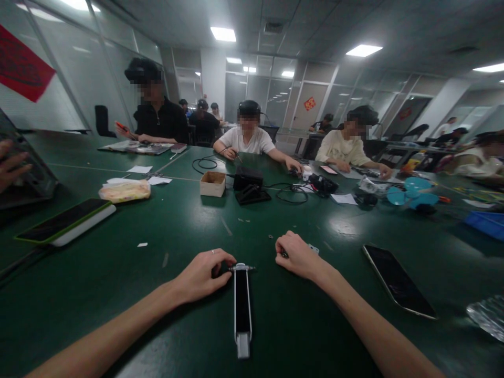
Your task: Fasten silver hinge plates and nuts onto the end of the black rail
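A slim bar with a black face and a pale metal frame (242, 302) lies lengthwise on the green table in front of me. Across its far end runs a thin metal rod (251, 269). My left hand (207, 274) is closed, thumb and fingertips meeting at the rod's left end. Over the table to the right, my right hand (294, 254) is curled with its fingers bent in; a small shiny bit shows at the fingers, too small to name. Behind that hand a small pale metal plate (314, 249) is partly hidden, and a tiny nut-like ring (270, 237) lies beside it.
A phone (397, 281) lies right, crinkled clear plastic (488, 317) beyond it. Ahead stand a small open box (213, 185) and a black device (249, 184) with cables. Left are a green-edged device (65, 220) and a wrapped packet (125, 190). Several people sit around the table.
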The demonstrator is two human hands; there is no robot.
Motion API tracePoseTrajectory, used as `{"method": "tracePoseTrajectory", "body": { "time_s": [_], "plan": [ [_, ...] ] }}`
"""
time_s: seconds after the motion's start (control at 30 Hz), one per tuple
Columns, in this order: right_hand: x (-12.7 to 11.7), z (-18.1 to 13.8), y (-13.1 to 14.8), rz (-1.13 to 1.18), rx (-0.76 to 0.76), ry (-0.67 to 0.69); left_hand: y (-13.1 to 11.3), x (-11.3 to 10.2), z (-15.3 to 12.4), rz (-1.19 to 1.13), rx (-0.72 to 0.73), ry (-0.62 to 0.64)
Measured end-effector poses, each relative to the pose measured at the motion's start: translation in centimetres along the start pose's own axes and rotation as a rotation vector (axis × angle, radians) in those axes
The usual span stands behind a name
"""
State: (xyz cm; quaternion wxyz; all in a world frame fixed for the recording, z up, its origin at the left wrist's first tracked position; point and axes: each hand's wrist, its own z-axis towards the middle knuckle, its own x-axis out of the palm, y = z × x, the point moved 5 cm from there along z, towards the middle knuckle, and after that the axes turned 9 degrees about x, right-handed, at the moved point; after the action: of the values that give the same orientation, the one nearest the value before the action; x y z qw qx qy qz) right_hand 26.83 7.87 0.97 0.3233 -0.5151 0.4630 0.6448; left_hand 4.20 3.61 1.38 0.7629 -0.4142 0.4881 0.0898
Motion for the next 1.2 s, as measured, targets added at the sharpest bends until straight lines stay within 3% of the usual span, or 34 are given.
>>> {"method": "tracePoseTrajectory", "body": {
  "time_s": [0.13, 0.3, 0.5, 0.73, 1.2],
  "plan": [
    [-0.4, -0.3, 0.2, 0.061, -0.037, -0.033, -0.1, 0.0, 0.0, 0.010, 0.000, 0.012],
    [-0.8, -1.4, 2.6, 0.180, -0.178, -0.179, 0.0, 0.0, 0.1, 0.035, 0.002, 0.021],
    [0.3, -2.7, 5.7, 0.223, -0.268, -0.135, 0.1, -0.3, -0.2, 0.138, 0.066, 0.000],
    [0.6, -2.8, 5.8, 0.252, -0.272, -0.096, 0.5, -0.3, -0.3, 0.256, 0.045, 0.050],
    [1.2, -2.8, 5.9, 0.216, -0.334, -0.121, 0.4, 0.1, -0.1, 0.257, 0.082, 0.050]
  ]
}}
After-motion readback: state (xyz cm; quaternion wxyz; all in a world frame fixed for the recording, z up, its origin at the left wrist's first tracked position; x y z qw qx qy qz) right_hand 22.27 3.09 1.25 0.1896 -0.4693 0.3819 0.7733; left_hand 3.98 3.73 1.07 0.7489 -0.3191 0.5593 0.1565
